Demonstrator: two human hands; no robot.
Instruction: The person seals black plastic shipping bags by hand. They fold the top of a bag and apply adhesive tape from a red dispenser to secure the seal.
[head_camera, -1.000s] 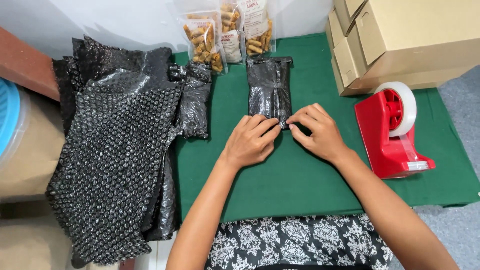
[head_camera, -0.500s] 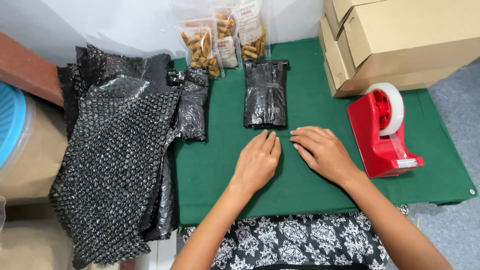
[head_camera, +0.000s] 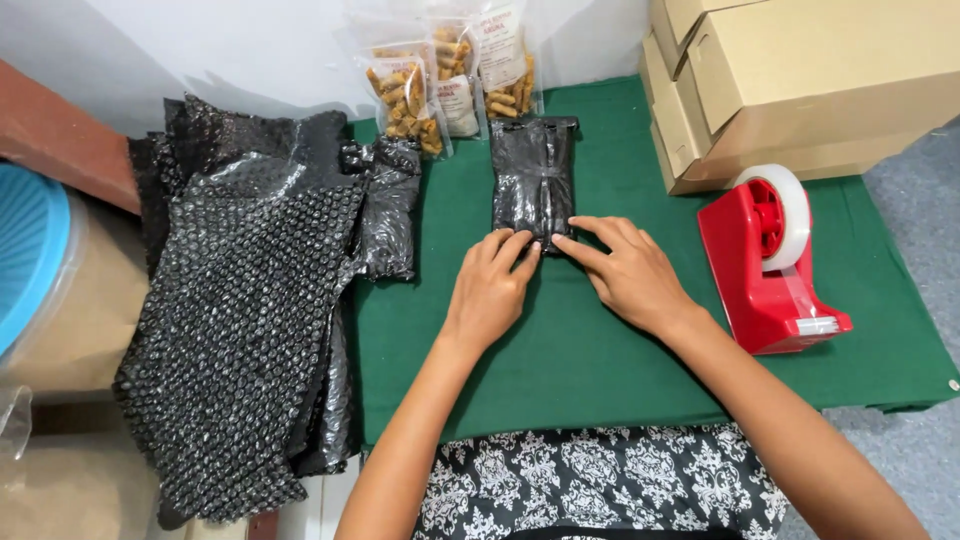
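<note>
Head view: my left hand (head_camera: 492, 290) and right hand (head_camera: 628, 272) lie flat, fingers spread, tips pressing the near edge of the black packet (head_camera: 535, 180) at upper centre on the green table (head_camera: 600, 360); neither grips anything. I'd press evenly so the fold stays flat.

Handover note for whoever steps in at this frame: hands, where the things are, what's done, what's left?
Left hand: fingertips on the near edge of the black bubble-wrapped packet, holding nothing.
Right hand: the same, fingertips on that edge.
Packet lies flat on the green cloth. Black bubble-wrap stack lies left; snack pouches stand at the back; red tape dispenser and cardboard boxes sit right.
Done: packet looks wrapped.
Left: no tape visible on it; pouches unwrapped.
</note>
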